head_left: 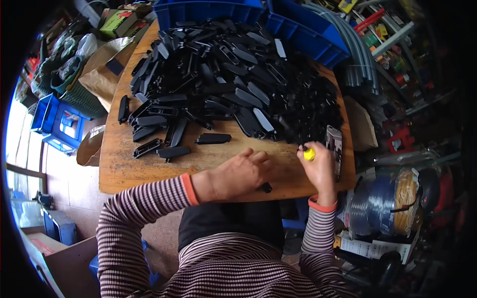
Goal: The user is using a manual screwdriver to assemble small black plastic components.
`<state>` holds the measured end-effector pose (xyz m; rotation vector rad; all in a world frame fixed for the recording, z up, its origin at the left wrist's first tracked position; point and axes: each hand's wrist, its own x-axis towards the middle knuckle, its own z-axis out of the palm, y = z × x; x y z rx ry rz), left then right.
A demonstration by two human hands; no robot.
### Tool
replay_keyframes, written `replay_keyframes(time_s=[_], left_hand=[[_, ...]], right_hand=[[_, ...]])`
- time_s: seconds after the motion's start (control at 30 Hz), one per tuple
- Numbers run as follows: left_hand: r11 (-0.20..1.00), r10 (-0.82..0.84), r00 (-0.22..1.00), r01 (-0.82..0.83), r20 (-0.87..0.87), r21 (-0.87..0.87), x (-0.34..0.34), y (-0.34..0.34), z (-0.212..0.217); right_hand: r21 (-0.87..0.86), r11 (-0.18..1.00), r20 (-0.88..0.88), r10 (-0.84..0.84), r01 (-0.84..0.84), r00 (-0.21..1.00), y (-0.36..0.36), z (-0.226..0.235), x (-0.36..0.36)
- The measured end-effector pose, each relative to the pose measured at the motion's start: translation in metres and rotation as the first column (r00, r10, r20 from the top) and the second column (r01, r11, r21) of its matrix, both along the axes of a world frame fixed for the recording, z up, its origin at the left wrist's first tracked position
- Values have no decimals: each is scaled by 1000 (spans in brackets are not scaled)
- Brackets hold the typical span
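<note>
My left hand (236, 175) lies palm down near the front edge of the wooden table (119, 169), covering a small black plastic part whose end (267, 187) pokes out under the fingers. My right hand (318, 166) is closed around a yellow-handled tool (309, 154), its tip pointing up toward the pile. A large heap of long black plastic parts (228, 79) fills the table's far half. A few loose black parts (212, 138) lie between the heap and my hands.
Blue plastic bins (308, 35) stand behind the heap. A phone (335, 149) lies at the table's right edge. A spool of yellow cord (402, 203) sits low on the right, grey pipes (360, 59) behind. A blue stool (57, 121) and brown paper bags (104, 74) are to the left.
</note>
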<state>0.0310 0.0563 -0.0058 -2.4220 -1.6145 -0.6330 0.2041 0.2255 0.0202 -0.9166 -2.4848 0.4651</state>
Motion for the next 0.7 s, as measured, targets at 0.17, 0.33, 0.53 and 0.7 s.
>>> replay_keyframes(time_s=[0.17, 0.33, 0.53, 0.7], left_hand=[[984, 105, 989, -88, 105, -157, -19, -23, 2], [926, 378, 847, -337, 373, -172, -57, -53, 20], [936, 352, 885, -335, 306, -106, -65, -29, 20], [927, 344, 939, -344, -27, -147, -60, -24, 9]], right_hand=[[-93, 994, 24, 58, -56, 998, 1, -10, 11], [-126, 986, 35, 119, -113, 992, 10, -5, 5], [-90, 987, 39, 137, -133, 990, 1, -8, -8], [-107, 987, 37, 126, -122, 991, -4, -13, 4]])
